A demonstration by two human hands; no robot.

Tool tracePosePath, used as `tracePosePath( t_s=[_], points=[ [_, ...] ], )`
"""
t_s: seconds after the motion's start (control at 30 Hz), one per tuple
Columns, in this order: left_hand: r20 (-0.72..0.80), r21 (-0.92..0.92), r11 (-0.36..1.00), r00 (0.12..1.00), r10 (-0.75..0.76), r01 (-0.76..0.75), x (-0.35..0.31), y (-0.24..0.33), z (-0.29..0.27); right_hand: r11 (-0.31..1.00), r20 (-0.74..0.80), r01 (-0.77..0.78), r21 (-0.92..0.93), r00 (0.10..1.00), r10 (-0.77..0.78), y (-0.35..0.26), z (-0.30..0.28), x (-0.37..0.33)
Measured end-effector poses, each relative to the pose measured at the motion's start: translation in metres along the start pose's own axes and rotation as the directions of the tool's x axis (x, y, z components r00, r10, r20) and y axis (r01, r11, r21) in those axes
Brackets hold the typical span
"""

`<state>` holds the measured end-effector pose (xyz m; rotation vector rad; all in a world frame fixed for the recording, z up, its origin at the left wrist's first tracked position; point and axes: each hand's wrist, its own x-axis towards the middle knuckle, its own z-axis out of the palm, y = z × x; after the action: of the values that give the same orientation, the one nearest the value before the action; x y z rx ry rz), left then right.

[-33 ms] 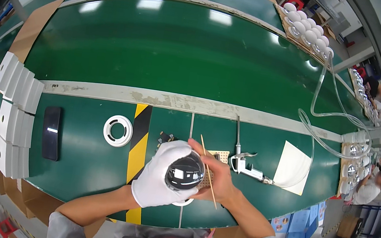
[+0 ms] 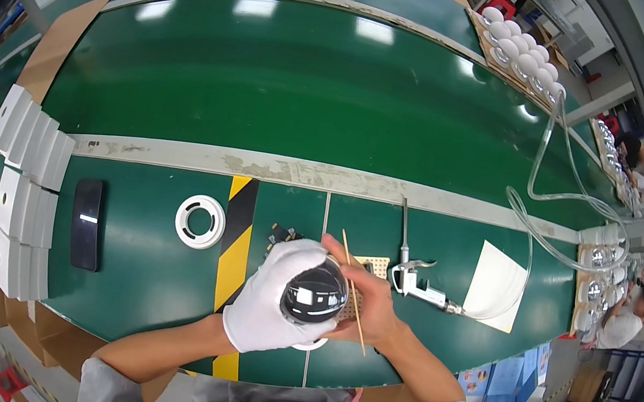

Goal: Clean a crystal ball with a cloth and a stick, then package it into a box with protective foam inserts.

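My left hand (image 2: 257,309), in a white glove, is closed around a glossy black dome-fronted ball (image 2: 315,293) above the near middle of the bench. My bare right hand (image 2: 380,314) pinches a thin wooden stick (image 2: 345,244), slanted along the ball's right side. Its fingers come up to the ball, but their contact is partly hidden. Behind the hands lie small black parts (image 2: 281,234) and a tan perforated block (image 2: 375,265), partly covered. A white round part (image 2: 310,344) peeks out below the glove. An air blow gun (image 2: 421,289) rests to the right of my right hand.
On the left are a white ring (image 2: 200,222), a black phone (image 2: 88,224) and stacked white boxes (image 2: 24,219). A white sheet (image 2: 495,287) and a looping clear hose (image 2: 536,191) lie right. White bulb-shaped units (image 2: 520,47) stand far right. People sit beyond the right edge.
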<state>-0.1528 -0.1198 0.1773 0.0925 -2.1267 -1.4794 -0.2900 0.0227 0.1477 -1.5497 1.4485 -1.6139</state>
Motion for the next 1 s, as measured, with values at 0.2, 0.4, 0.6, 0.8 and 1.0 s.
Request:
tracePosePath(
  t_s=[0.2, 0.4, 0.6, 0.8, 1.0],
  points=[
    [-0.017, -0.002, 1.000, 0.999, 0.029, -0.029, -0.003, -0.007, 0.001, 0.996, 0.060, -0.079, 0.047, 0.995, 0.076, 0.001, -0.003, -0.002],
    [-0.004, -0.016, 1.000, 1.000, -0.015, 0.015, -0.007, -0.005, 0.000, 0.993, 0.074, 0.022, -0.112, 0.997, -0.013, -0.002, -0.004, -0.002],
    [0.037, 0.051, 0.996, 0.997, -0.070, 0.068, -0.007, -0.003, 0.000, 0.988, 0.041, 0.039, -0.150, 0.999, -0.033, -0.006, 0.000, 0.000],
    [0.024, 0.008, 0.999, 0.998, -0.051, 0.050, -0.006, -0.002, 0.001, 0.980, -0.003, 0.071, -0.187, 0.997, -0.073, -0.005, -0.003, 0.003],
    [0.007, 0.032, 0.999, 1.000, -0.009, 0.008, -0.005, -0.004, 0.002, 0.973, 0.106, 0.102, -0.206, 0.991, -0.081, -0.001, -0.012, 0.001]
  ],
)
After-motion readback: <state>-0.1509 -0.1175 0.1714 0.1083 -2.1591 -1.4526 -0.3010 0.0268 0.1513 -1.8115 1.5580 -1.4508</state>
